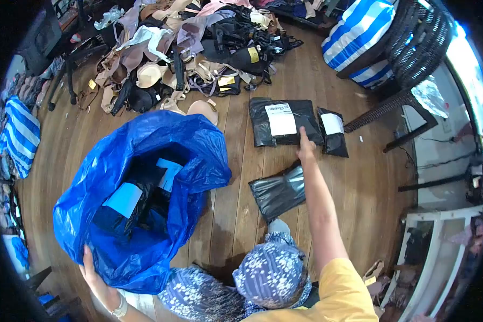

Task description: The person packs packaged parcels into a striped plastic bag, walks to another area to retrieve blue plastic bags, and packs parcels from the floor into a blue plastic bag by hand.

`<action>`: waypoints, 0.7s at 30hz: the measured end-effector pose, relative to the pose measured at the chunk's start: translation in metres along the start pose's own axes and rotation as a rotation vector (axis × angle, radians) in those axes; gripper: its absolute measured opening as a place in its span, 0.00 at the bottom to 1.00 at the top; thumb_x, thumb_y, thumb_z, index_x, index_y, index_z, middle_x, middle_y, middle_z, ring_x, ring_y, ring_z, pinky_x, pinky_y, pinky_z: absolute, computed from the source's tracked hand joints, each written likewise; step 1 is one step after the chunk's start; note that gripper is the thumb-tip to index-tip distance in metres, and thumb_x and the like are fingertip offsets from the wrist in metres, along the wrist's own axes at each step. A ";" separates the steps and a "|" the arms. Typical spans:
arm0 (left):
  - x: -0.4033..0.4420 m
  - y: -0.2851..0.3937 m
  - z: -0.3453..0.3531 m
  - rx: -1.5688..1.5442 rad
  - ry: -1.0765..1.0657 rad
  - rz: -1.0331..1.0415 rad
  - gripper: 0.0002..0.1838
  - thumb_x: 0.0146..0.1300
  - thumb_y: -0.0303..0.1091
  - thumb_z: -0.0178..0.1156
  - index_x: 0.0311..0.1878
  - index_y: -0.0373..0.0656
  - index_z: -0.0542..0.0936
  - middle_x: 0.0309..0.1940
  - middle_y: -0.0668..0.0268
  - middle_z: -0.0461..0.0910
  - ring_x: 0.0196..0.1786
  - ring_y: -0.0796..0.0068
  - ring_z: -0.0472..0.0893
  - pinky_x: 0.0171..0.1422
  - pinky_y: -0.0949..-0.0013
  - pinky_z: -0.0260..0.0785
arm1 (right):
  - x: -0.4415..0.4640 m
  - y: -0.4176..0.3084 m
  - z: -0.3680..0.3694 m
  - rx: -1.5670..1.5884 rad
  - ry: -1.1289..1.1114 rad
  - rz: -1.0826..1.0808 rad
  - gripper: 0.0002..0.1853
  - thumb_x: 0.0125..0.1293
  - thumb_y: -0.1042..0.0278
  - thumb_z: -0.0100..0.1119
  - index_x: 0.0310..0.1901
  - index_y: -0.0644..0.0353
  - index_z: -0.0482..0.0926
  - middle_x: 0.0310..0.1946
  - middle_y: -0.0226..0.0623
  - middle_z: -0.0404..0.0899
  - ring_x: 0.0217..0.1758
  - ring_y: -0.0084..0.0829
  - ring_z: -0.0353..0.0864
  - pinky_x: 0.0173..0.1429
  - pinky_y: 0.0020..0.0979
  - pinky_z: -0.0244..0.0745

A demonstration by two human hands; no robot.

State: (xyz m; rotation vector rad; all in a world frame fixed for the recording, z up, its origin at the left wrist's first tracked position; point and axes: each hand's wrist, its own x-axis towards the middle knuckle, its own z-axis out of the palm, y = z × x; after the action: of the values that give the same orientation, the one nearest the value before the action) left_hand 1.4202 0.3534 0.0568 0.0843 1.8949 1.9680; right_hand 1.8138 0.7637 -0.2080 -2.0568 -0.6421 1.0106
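A large blue plastic bag (198,139) stands with its mouth wide on the left, and black parcels with pale labels (124,199) lie inside it. My left hand (94,276) holds the bag's near left side, some of its fingers hidden by the plastic. My right hand (306,145) is stretched forward with fingers extended, at the lower right edge of a black plastic parcel (259,126) bearing a white label. Whether it touches the parcel is hard to see. Right of that is a smaller labelled black parcel (335,140). Nearer my knee lies another black parcel (276,194), no label showing.
A big heap of bras (182,48) covers the floor ahead. Blue-and-white striped bags sit at the far right (354,37) and far left (21,134). A dark wicker chair (418,48) and a white shelf (429,257) stand on the right.
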 end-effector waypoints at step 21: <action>-0.023 0.014 0.034 0.309 0.073 0.013 0.29 0.55 0.44 0.52 0.56 0.35 0.62 0.55 0.57 0.63 0.55 0.65 0.66 0.58 0.65 0.59 | 0.160 0.003 -0.105 0.458 -0.080 0.044 0.40 0.39 0.58 0.71 0.49 0.77 0.64 0.53 0.48 0.62 0.53 0.35 0.64 0.58 0.31 0.58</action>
State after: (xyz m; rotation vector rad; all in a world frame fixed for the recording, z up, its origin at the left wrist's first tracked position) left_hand 1.4489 0.3780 0.0789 0.1135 2.2382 1.6916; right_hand 1.9908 0.8314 -0.2382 -1.6408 -0.3627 1.1491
